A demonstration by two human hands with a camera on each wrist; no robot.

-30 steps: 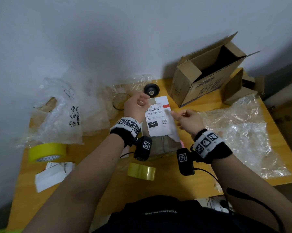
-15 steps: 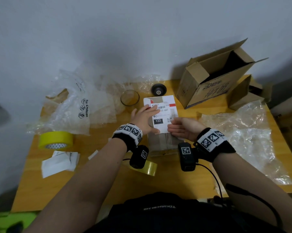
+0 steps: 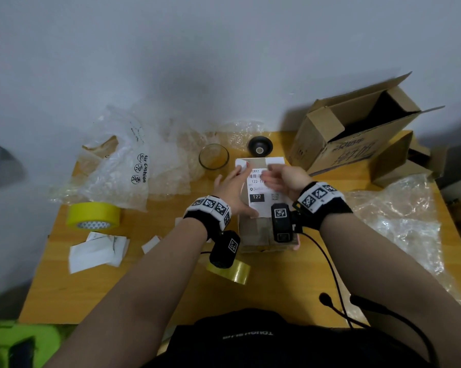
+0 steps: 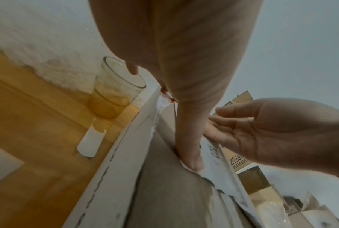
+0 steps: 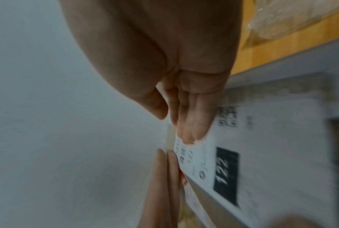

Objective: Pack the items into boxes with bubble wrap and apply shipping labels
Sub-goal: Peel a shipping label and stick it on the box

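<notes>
A small closed brown box [image 3: 253, 235] lies at the middle of the wooden table [image 3: 149, 288]. A white shipping label [image 3: 256, 197] printed "122" lies on its top. My left hand [image 3: 234, 187] lies flat along the label's left side, and in the left wrist view its thumb [image 4: 190, 158] presses the label [image 4: 217, 172] onto the box. My right hand [image 3: 278, 179] is over the label's upper right with straight fingers. In the right wrist view those fingertips [image 5: 192, 132] touch the label [image 5: 262, 138].
A glass [image 3: 213, 156] and a black round item [image 3: 260, 146] stand just behind the box. A large open carton [image 3: 357, 134] and a smaller one [image 3: 402, 160] sit back right. Bubble wrap [image 3: 399, 216] lies right, air-cushion bags [image 3: 123, 168] left. Yellow tape [image 3: 94, 215], clear tape [image 3: 230, 270] and backing papers [image 3: 96, 251] are near.
The label was held up over the box a second ago; it now lies flat on the top. Both hands have opened onto it, and the right hand has slid toward its upper part.
</notes>
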